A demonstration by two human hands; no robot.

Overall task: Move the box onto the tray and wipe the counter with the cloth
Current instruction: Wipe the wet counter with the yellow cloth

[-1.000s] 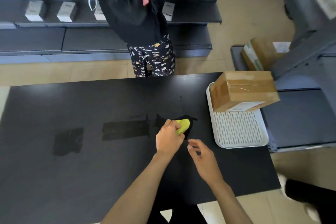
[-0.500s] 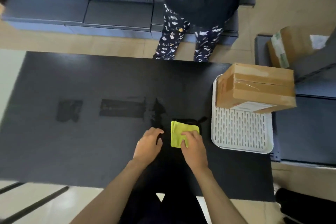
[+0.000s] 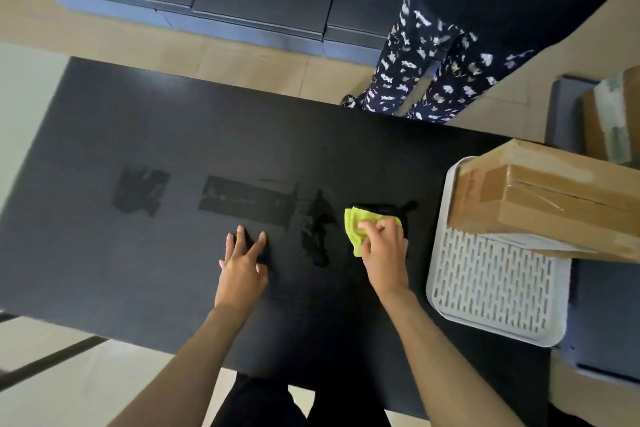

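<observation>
A brown cardboard box [image 3: 550,198] rests on the far part of the white slotted tray [image 3: 491,291] at the right end of the black counter [image 3: 138,253]. A yellow-green cloth [image 3: 358,225] lies on the counter just left of the tray. My right hand [image 3: 382,250] presses down on the cloth and grips it. My left hand [image 3: 242,263] is flat on the counter with fingers spread, holding nothing. Dark wet streaks [image 3: 249,199] mark the counter's middle.
Another person in patterned trousers [image 3: 426,62] stands at the counter's far side. Grey shelves [image 3: 242,0] run along the back. A second cardboard box [image 3: 609,121] sits on a grey unit beyond the tray at the right.
The cloth passed from my left hand to my right hand. My left hand moved away to the left and spread flat on the counter. The view shifted left.
</observation>
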